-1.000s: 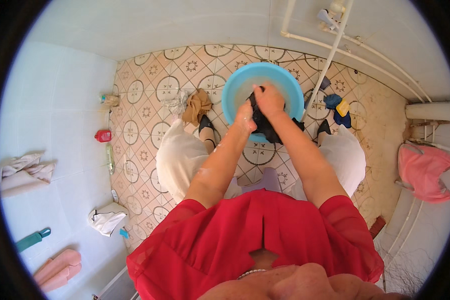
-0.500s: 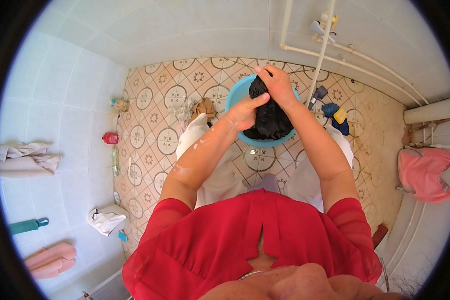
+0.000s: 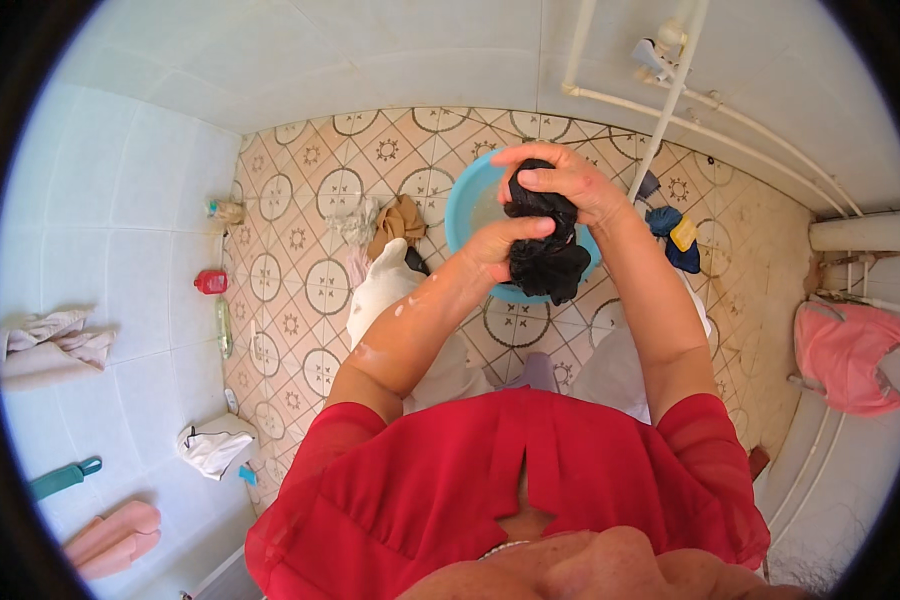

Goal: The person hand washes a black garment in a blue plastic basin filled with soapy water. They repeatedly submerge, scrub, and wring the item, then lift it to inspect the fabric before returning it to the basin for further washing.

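A bunched black cloth [image 3: 548,262] is gripped between my two hands over a light-blue basin [image 3: 458,212]. My left hand [image 3: 502,244] closes on its lower left side, thumb lying across the fabric. Farther up, my right hand [image 3: 574,182] wraps round the top of the bundle, with the thumb over it. The cloth's loose end hangs toward me over the basin's near rim. Cloudy water shows in the basin to the left of the bundle. White suds cling to my left forearm.
Brown cloth [image 3: 397,226] and pale cloth [image 3: 355,222] lie on the patterned tile floor left of the basin. Dark blue cloth with a yellow bar [image 3: 683,235] lies right. A red bottle [image 3: 211,281] stands by the left wall. White pipes [image 3: 670,105] run along the far wall.
The black cloth has been gathered into a shorter bundle and lifted; more water shows in the basin. My right hand has turned over the top of it.
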`<state>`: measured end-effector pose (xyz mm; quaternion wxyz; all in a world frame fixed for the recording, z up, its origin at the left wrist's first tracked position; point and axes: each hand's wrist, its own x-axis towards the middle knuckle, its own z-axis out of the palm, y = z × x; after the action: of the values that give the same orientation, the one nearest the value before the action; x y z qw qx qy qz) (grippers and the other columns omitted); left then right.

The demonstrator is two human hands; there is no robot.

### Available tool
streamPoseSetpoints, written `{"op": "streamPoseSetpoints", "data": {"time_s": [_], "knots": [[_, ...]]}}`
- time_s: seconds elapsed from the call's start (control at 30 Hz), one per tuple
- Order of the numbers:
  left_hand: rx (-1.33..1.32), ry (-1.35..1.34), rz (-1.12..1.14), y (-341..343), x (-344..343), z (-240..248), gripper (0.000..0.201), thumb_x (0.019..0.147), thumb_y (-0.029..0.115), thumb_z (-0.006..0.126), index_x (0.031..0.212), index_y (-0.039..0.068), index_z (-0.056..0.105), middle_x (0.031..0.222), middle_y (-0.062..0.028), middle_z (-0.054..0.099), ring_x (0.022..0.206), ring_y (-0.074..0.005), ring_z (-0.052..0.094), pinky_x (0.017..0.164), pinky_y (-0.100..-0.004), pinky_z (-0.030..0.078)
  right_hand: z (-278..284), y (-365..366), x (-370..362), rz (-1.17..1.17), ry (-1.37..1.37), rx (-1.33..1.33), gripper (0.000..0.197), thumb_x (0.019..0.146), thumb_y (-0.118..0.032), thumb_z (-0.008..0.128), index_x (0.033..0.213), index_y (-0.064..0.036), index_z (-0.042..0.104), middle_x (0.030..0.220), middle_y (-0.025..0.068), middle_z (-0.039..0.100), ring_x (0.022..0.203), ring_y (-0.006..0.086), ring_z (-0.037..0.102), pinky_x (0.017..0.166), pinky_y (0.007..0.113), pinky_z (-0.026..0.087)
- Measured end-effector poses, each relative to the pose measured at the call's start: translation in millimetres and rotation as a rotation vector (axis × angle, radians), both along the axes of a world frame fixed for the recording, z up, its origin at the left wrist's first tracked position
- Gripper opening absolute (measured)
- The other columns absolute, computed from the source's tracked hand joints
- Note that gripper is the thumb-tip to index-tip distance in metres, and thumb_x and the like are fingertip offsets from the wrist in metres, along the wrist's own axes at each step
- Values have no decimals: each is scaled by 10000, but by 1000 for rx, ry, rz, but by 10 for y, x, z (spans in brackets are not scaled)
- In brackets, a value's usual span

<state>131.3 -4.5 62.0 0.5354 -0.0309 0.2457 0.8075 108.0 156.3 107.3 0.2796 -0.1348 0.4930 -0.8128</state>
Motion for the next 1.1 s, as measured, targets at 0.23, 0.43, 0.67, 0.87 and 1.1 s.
{"op": "streamPoseSetpoints", "data": {"time_s": [0.23, 0.43, 0.67, 0.87, 1.1], "knots": [[-252, -27, -43, 138, -25, -76, 402, 733, 137, 685, 1079, -20, 553, 990, -132, 634, 911, -244, 630, 812, -397, 517, -108, -136, -63, -239, 267, 413, 152, 798, -97, 532, 889, -26, 631, 873, 38, 609, 822, 118, 533, 743, 257, 426], [-464, 86, -22, 227, -33, -245, 347, 743, 121, 660, 1044, -31, 575, 986, -119, 636, 905, -219, 628, 801, -366, 508, -486, -183, -114, -286, 329, 662, 147, 811, -79, 479, 851, -38, 615, 736, 35, 569, 666, 125, 486, 604, 274, 399], [-724, 340, 70, 339, 50, -374, 313, 765, 139, 640, 1010, -47, 586, 991, -112, 622, 887, -195, 605, 751, -311, 479, -652, -239, -53, -336, 265, 901, 134, 795, -81, 452, 823, -49, 579, 655, 80, 534, 623, 175, 502, 563, 319, 405], [-837, 425, 57, 338, 75, -737, 413, 741, 131, 660, 1099, -23, 524, 1009, -93, 578, 896, -162, 532, 751, -323, 436, -895, -349, 7, -369, 231, 1154, 155, 824, -166, 476, 902, -77, 576, 791, 121, 621, 742, 285, 583, 642, 404, 442], [-454, 380, 111, 162, 11, -376, 449, 773, 131, 677, 1161, 7, 489, 1066, -100, 576, 995, -212, 558, 862, -346, 447, -955, -41, 6, -511, -70, 352, 317, 845, -305, 506, 1085, -115, 586, 1038, 121, 614, 957, 248, 557, 866, 329, 407]]}}
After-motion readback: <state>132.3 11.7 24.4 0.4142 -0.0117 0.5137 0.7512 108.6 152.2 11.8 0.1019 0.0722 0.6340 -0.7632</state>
